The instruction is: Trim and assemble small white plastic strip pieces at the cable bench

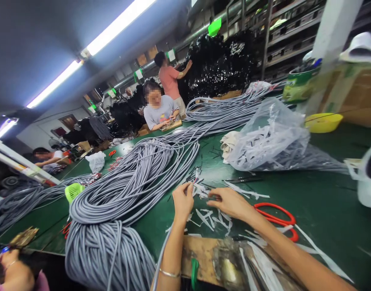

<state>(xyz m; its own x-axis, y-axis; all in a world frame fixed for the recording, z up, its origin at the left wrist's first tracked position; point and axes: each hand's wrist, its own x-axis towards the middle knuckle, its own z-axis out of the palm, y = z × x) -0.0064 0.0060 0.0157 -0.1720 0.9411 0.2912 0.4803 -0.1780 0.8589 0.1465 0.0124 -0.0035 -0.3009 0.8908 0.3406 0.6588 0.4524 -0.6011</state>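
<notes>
My left hand (pixel 183 199) is closed in a pinch on the end of a grey cable (pixel 164 250), which runs back along my forearm. Thin reddish and white wire ends show just beyond those fingertips. To its right, my right hand (pixel 228 200) has curled fingers around something small and dark that I cannot make out. White strips (pixel 208 218) lie scattered below and between both hands. Beside my right forearm rest red-handled scissors (pixel 291 220). Close in front of me is a wooden board (pixel 200 252) with a metal piece and a green hook-like part.
Large coils of grey cable (pixel 121 182) cover the green table (pixel 325 194) on the left. A clear plastic bag (pixel 270 137) of white strips sits at right, near a yellow bowl (pixel 323 122). Co-workers sit and stand beyond; another person's hand (pixel 12 262) is at lower left.
</notes>
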